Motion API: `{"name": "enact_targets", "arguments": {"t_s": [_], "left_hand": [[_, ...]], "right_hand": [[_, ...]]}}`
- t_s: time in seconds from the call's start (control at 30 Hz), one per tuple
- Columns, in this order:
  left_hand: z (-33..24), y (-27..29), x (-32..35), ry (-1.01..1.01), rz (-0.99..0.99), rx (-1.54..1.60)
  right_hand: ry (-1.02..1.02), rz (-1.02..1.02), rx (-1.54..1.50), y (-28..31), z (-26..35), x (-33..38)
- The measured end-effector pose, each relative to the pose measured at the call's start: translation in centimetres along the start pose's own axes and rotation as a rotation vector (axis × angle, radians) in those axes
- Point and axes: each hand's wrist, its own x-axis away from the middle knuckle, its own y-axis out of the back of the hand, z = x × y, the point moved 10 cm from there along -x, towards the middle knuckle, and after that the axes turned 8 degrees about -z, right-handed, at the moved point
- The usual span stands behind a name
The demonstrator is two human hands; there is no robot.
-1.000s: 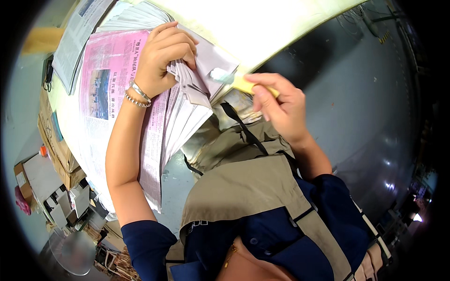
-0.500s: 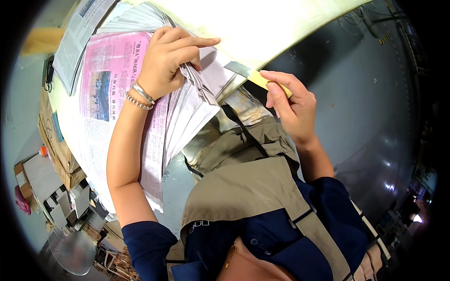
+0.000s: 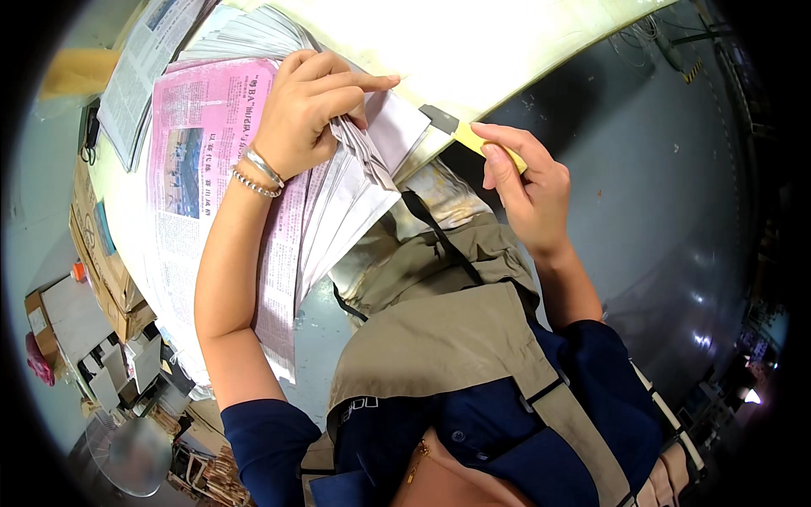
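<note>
My left hand rests on a fanned stack of newspapers. Its index finger points out to the right, while the other fingers are curled over the folded edges of the sheets. A pink printed page lies on top, under my left wrist. On the right, my right hand grips a flat-bladed knife by its yellow handle, thumb and index finger along it. The blade points up and left, close to the table's edge and the white corner of a sheet, apart from my left hand.
The pale table stretches across the top, its edge running diagonally. Another newspaper pile lies at the far left. Cardboard boxes and a fan stand at lower left. Grey floor shows on the right.
The knife blade has tilted and shifted slightly to the right, with my right hand nearly in place. My left hand and the newspapers have shifted a little to the right in the view.
</note>
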Motion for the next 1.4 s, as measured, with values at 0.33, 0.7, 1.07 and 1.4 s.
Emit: {"name": "enact_targets", "arguments": {"t_s": [0.33, 0.7, 1.07, 1.4], "left_hand": [[0.0, 0.3, 0.2, -0.016, -0.04, -0.001], [-0.3, 0.3, -0.2, -0.019, -0.049, -0.013], [-0.1, -0.3, -0.1, -0.011, 0.003, 0.023], [0.0, -0.4, -0.2, 0.019, 0.014, -0.004]], "right_hand": [[-0.075, -0.009, 0.01, 0.3, -0.8, -0.4], [-0.069, 0.316, 0.006, -0.6, -0.3, -6.2], [-0.061, 0.454, 0.052, -2.0, -0.2, -8.3], [-0.184, 0.719, 0.086, -3.8, -2.5, -8.9]]}}
